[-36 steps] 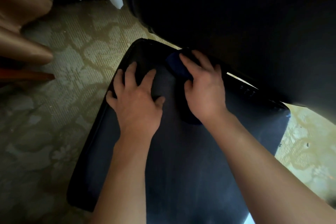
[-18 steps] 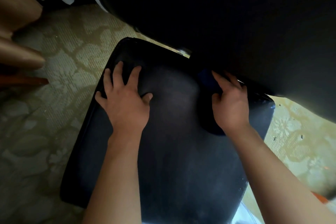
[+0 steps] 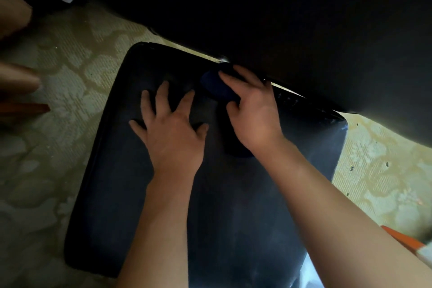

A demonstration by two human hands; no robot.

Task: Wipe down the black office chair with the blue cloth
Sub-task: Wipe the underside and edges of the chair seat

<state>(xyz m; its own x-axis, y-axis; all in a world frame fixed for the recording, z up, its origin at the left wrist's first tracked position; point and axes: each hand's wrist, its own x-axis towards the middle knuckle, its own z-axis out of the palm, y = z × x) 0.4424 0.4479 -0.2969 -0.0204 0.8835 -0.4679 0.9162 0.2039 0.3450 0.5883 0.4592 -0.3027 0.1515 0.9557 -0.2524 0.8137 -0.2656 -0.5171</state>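
The black chair seat (image 3: pixel 233 206) fills the middle of the view, and the dark backrest (image 3: pixel 280 18) rises behind its far edge. The left hand (image 3: pixel 171 133) lies flat on the seat with its fingers spread wide, palm down, near the far left part of the seat. The right hand (image 3: pixel 253 114) is just beside it, at the far edge of the seat close to the backrest. It presses the blue cloth (image 3: pixel 217 87) onto the seat; the fingers are bent over the cloth. Part of the cloth shows in front of the fingers. A patterned carpet (image 3: pixel 70 72) lies around the seat.
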